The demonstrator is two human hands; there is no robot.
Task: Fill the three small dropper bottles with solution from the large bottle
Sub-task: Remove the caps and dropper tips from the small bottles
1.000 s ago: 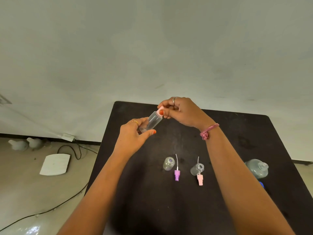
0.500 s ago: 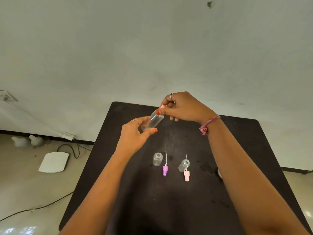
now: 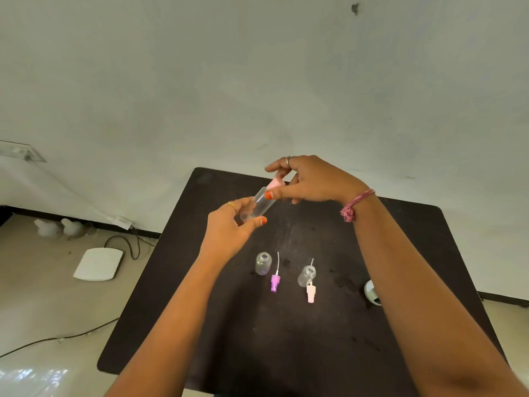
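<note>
Above the black table [image 3: 315, 353], my left hand [image 3: 229, 230] grips a small clear dropper bottle [image 3: 257, 206], tilted with its neck up and to the right. My right hand [image 3: 309, 181] pinches the pink cap [image 3: 275, 183] at that neck. Two more small clear bottles stand uncapped on the table: one [image 3: 262, 263] beside a purple dropper cap [image 3: 274, 282], the other [image 3: 306, 276] beside a pale pink dropper cap [image 3: 311, 292]. Only a sliver of the large bottle [image 3: 371, 292] shows behind my right forearm.
The table stands against a white wall. On the floor to the left lie a white flat device [image 3: 98, 265], black cables [image 3: 126, 247] and two white lumps [image 3: 60, 227] by the wall.
The view has shifted, so the table items sit further left and the large bottle has slid behind my right forearm. My right fingers have opened up around the pink cap, which now shows.
</note>
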